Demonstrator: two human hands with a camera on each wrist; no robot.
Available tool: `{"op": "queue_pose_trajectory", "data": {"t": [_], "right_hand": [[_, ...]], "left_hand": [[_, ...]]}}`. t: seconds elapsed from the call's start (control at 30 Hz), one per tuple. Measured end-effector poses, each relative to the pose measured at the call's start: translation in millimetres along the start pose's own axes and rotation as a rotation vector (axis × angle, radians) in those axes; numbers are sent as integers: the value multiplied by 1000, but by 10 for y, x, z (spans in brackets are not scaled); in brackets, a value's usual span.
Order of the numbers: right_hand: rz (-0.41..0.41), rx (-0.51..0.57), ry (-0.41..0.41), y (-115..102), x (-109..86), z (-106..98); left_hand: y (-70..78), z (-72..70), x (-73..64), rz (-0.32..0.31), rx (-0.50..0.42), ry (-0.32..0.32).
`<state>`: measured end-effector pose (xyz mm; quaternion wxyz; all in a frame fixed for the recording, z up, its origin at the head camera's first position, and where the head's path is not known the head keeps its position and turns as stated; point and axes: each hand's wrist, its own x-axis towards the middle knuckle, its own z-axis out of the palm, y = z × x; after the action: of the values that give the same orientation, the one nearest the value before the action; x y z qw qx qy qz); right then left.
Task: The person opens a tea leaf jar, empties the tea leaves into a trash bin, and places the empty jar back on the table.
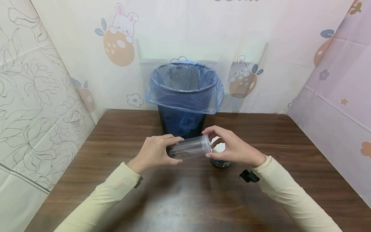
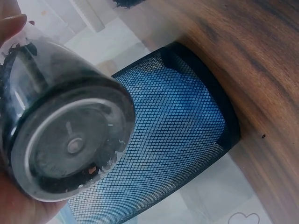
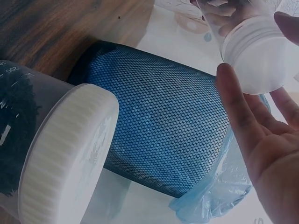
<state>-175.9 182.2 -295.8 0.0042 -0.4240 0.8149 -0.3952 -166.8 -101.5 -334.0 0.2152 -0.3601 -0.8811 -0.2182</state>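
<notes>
- Clear jar (image 1: 189, 149), one, plastic: lying sideways in the air between the left and right fingers, base end leftward, translucent lid (image 1: 206, 144) rightward, above the wood-grain surface (image 1: 179, 196).
- Floral cloth (image 1: 37, 80), line-drawn: hanging well to the left of the left fingers.
- Left sleeve (image 1: 95, 198), pale yellow: nearer the viewer than the left fingers.
- Left hand (image 1: 153, 150): fingers curved round the jar's base end, thumb along the near side.
- Wastebasket (image 1: 179, 120), dark mesh: upright on the surface, just beyond both sets of fingers; blue bag (image 1: 185, 100) lining it, folded over the rim.
- White-lidded container (image 1: 221, 163), dark contents, white markings: upright on the surface, partly hidden by the right fingers, apart from them in the right wrist view.
- Right hand (image 1: 234, 146): fingers bent about the lid, thumb at its near edge.
- Right sleeve (image 1: 290, 190), pale yellow: to the right of the right fingers.
</notes>
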Motion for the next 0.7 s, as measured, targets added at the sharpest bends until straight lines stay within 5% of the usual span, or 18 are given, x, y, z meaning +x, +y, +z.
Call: {"op": "queue_pose_trajectory", "data": {"t": [0.3, 0.7], "right_hand": [[-22, -18, 38, 18, -33, -68], [-20, -169, 112, 139, -200, -275]], "left_hand": [[-27, -12, -11, -8, 15, 6], [-29, -45, -46, -37, 15, -19]]}}
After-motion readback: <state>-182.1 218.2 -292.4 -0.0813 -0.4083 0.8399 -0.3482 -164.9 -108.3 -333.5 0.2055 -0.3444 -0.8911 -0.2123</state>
